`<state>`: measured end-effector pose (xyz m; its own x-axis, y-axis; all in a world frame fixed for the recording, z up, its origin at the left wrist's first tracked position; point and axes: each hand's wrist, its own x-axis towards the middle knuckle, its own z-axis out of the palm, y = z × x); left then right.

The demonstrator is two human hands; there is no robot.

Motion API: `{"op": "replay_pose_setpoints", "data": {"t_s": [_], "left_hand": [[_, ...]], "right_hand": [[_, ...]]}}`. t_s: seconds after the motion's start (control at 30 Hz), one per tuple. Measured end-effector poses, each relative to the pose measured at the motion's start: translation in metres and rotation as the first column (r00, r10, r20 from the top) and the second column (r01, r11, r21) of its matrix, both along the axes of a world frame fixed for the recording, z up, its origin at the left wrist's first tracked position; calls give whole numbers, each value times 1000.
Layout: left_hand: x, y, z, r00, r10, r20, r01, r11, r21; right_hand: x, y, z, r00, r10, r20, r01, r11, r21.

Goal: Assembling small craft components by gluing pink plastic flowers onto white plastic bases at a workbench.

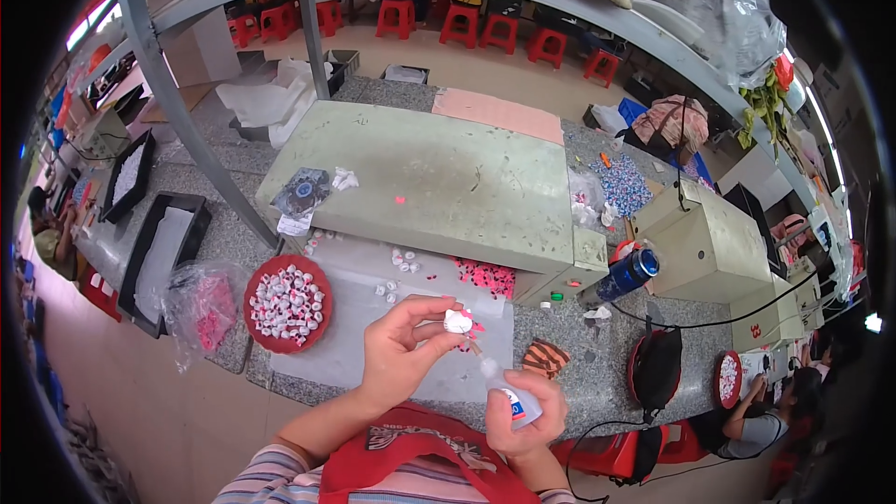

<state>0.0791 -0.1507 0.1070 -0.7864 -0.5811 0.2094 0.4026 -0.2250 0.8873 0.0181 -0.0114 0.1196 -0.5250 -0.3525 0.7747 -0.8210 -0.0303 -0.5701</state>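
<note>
- Left hand (401,347) held a small white piece (457,321) pinched between thumb and fingers, raised above the sheeted part of the surface (581,357). Pink showed at the piece's three o'clock; whether joined to it or lying beyond, could not tell.
- Right hand (528,418) was wrapped around a translucent squeeze bottle (525,399), at five o'clock from the piece, its nozzle (475,347) aimed back toward eleven. Contact with the piece could not be made out.
- Step in hand, as judged: dabbing liquid from the bottle onto the piece.
- Next move, as judged, called for a steady pinch, a light squeeze and the nozzle kept on its spot; too much pressure risked flooding the piece.
- Nearby stock, from the piece: red dish (250,310) of similar white pieces (289,302) at nine; loose white ones (403,261) toward eleven; scattered pink bits (489,277) toward one.
</note>
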Motion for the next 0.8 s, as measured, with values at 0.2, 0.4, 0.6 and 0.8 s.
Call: {"op": "replay_pose_setpoints", "data": {"t_s": [0.2, 0.4, 0.6, 0.8], "left_hand": [[0, 1, 0, 999, 32, -23, -34, 996, -78], [0, 1, 0, 998, 45, -32, -48, 991, -124], [0, 2, -1, 998, 50, -37, -55, 990, -127], [0, 2, -2, 996, 86, -24, -89, 977, -195]], "right_hand": [[-2, -2, -1, 999, -6, -45, 6, 1000, 5], [-3, -1, -7, 999, 35, -9, -35, 999, -23], [-4, -2, -7, 999, 40, -27, -41, 999, -32], [-2, -4, -5, 997, 73, -13, -73, 997, -26]]}}
